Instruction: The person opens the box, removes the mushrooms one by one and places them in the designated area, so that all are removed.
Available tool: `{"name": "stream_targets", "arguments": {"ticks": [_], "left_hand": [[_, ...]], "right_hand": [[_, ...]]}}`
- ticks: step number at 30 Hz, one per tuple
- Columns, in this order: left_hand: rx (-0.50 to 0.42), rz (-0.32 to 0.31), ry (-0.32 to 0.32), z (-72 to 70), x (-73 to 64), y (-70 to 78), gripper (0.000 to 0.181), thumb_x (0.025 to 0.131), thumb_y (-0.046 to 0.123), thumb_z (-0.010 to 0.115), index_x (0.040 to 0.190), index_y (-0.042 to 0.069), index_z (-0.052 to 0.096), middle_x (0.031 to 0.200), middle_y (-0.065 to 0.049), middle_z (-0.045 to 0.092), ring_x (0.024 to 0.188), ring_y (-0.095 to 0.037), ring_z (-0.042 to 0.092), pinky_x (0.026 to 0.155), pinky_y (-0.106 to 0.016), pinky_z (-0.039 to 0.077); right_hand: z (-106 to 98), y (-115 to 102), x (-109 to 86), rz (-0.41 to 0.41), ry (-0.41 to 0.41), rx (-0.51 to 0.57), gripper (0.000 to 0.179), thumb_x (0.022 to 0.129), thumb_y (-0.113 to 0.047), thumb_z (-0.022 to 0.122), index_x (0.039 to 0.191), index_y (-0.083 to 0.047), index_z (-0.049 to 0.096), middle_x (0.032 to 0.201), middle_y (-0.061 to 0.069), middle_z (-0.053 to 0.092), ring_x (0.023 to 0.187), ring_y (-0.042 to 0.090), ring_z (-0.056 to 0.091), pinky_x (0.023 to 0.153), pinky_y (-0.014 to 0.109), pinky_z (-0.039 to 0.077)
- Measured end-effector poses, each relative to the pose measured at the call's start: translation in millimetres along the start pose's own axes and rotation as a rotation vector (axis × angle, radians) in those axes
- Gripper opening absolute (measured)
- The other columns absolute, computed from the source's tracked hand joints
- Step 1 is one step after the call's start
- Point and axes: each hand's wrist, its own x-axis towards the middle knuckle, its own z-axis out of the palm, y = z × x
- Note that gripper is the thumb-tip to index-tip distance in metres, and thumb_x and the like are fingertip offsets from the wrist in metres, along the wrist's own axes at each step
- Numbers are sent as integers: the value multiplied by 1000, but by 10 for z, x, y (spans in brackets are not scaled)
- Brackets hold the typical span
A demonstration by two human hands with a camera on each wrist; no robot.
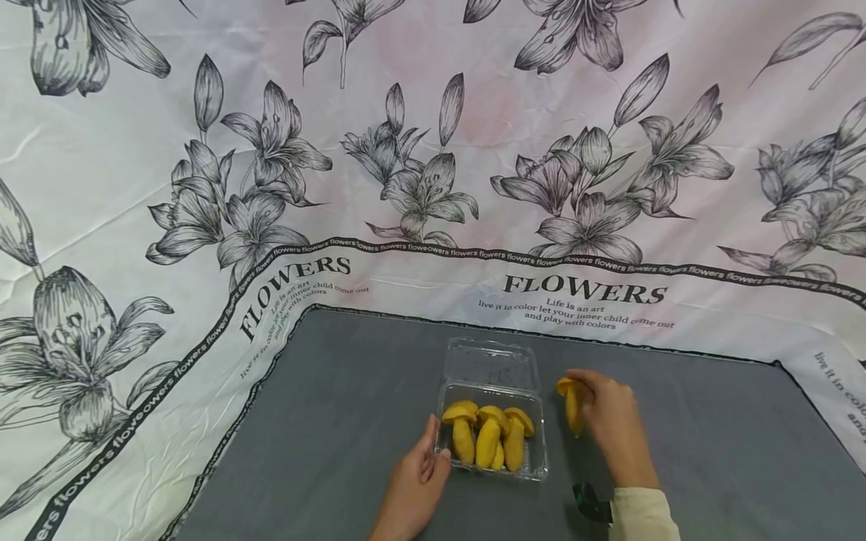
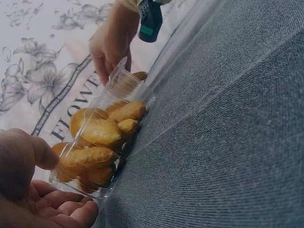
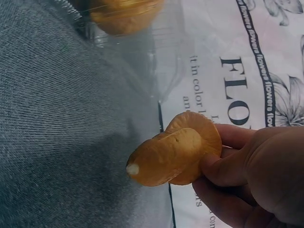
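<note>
A clear plastic clamshell box [image 1: 534,472] lies on the grey surface with its lid [image 1: 490,362] folded back. Inside it are several yellow mushrooms [image 1: 489,443], their caps toward the lid. My left hand [image 1: 414,481] holds the box at its near left side, the thumb on the rim and the fingers along the outer wall, as the left wrist view shows. To the right of the box, my right hand [image 1: 614,417] pinches another yellow mushroom [image 3: 166,154] by its cap, the stem pointing away from the palm. In the head view that mushroom [image 1: 572,406] hangs stem down.
Grey cloth [image 1: 352,391] covers the work surface. A white sheet [image 1: 419,285] printed with flowers and lettering borders it and rises behind. On the right wrist sits a black strapped device [image 1: 590,503], beside a pale sleeve [image 1: 643,515].
</note>
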Motion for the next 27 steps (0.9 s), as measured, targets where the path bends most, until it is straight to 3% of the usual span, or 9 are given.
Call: {"name": "stream_targets", "arguments": {"ticks": [16, 27], "left_hand": [[-5, -21, -4, -1, 7, -12, 73, 111, 32, 57, 166, 0, 22, 169, -22, 28, 152, -40, 34, 115, -49, 46], [-13, -20, -6, 3, 9, -26, 72, 112, 32, 56, 166, 0, 21, 170, -21, 25, 154, -41, 31, 116, -47, 46]], "right_hand": [[168, 81, 29, 41, -142, -38, 33, 94, 15, 64, 122, 1, 75, 113, 28, 74, 96, 48, 72, 81, 63, 60], [197, 106, 18, 56, -145, -24, 28, 104, 7, 58, 126, 0, 74, 116, 28, 74, 95, 46, 72, 79, 60, 61]]}}
